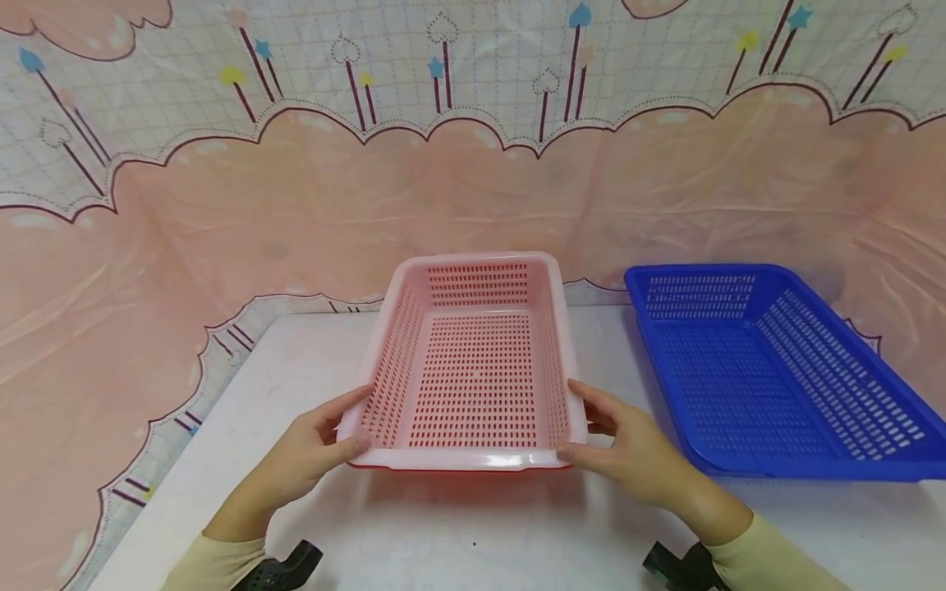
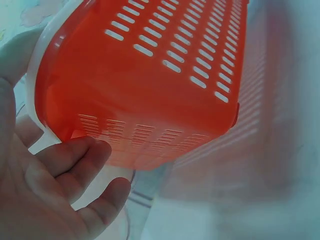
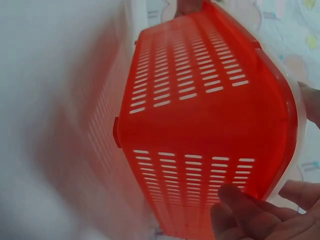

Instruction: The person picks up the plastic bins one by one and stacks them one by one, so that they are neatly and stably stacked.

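Note:
A plastic basket [image 1: 473, 377] with slotted walls is in the middle of the head view, pale pink inside. Its outside shows red [image 2: 140, 85] under a whitish rim in both wrist views; whether this is one two-coloured basket or two nested ones, I cannot tell. My left hand [image 1: 299, 455] grips the rim at the near left corner, thumb on top and fingers beneath. At the near right corner my right hand [image 1: 631, 455] holds the rim likewise, with fingers [image 3: 240, 205] against the red wall. A shadow lies on the table below the near edge.
A larger blue slotted basket [image 1: 746, 394] stands to the right of my right hand. Everything sits on a white table [image 1: 473, 529]. Behind and at the left hangs a pink patterned cloth [image 1: 355, 205].

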Available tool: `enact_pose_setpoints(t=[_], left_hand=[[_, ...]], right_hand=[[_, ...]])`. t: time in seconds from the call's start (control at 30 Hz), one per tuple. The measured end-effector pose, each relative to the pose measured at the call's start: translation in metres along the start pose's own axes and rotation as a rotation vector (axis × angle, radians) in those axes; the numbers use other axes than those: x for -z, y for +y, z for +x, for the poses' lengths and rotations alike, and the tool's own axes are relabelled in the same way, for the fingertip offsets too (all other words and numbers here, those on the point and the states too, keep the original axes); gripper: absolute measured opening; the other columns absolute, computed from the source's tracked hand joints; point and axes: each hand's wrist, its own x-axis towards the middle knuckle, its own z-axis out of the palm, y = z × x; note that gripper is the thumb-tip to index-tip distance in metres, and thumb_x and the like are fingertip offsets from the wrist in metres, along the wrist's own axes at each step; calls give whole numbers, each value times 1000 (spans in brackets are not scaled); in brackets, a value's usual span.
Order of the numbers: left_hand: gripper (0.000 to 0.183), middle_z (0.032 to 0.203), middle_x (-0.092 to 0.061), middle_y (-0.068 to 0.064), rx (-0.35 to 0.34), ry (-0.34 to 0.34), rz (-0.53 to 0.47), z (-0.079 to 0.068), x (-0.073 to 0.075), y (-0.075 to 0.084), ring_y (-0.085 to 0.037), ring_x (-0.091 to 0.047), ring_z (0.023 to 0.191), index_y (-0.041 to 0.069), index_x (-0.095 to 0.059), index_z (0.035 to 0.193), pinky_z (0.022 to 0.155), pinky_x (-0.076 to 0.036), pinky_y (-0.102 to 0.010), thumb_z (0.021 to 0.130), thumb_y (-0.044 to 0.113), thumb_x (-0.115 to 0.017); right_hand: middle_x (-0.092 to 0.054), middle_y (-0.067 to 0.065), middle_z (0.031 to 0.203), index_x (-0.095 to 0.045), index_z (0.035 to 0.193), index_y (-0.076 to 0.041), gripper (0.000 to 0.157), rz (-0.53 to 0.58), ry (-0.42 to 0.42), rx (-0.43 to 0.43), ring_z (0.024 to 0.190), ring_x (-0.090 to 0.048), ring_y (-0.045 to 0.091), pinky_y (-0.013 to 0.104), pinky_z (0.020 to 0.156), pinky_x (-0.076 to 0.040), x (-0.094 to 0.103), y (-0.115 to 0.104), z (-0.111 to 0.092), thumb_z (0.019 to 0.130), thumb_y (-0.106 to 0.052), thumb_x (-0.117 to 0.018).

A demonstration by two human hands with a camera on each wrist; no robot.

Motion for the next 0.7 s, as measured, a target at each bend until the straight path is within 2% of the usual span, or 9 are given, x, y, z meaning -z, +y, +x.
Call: enact_pose_setpoints(t=[0.1, 0.27, 0.47, 0.7], left_hand=[[66, 141, -43, -35, 2, -29, -28, 5, -8, -1, -14, -65, 102, -9, -36, 149, 79, -56, -27, 92, 0, -68], [66, 141, -44, -35, 11, -43, -58, 11, -19, 0, -18, -65, 104, -9, -37, 149, 80, -56, -28, 92, 1, -69], [66, 142, -44, -34, 21, -28, -69, 19, -32, 0, -22, -65, 103, -9, -39, 148, 79, -56, -28, 91, 1, -70], [65, 143, -44, -32, 33, -18, -24, 23, -41, -3, -28, -64, 102, -9, -42, 147, 77, -56, -28, 90, 5, -72]], right_hand=[[-50, 30, 141, -40, 148, 8, 80, 27, -9, 10, 114, -62, 37, 45, 91, -53, 8, 7, -3, 85, -17, -82], [-49, 30, 142, -37, 148, 10, 81, 11, -8, 25, 114, -62, 36, 39, 89, -54, 19, 15, -6, 85, -15, -81], [-50, 32, 139, -37, 148, 11, 82, -31, 26, -1, 112, -63, 39, 40, 86, -55, 24, 20, -9, 84, -15, -81], [-50, 31, 138, -34, 150, 9, 85, -51, 25, -40, 113, -62, 37, 39, 86, -55, 22, 24, -9, 86, -20, -80]])
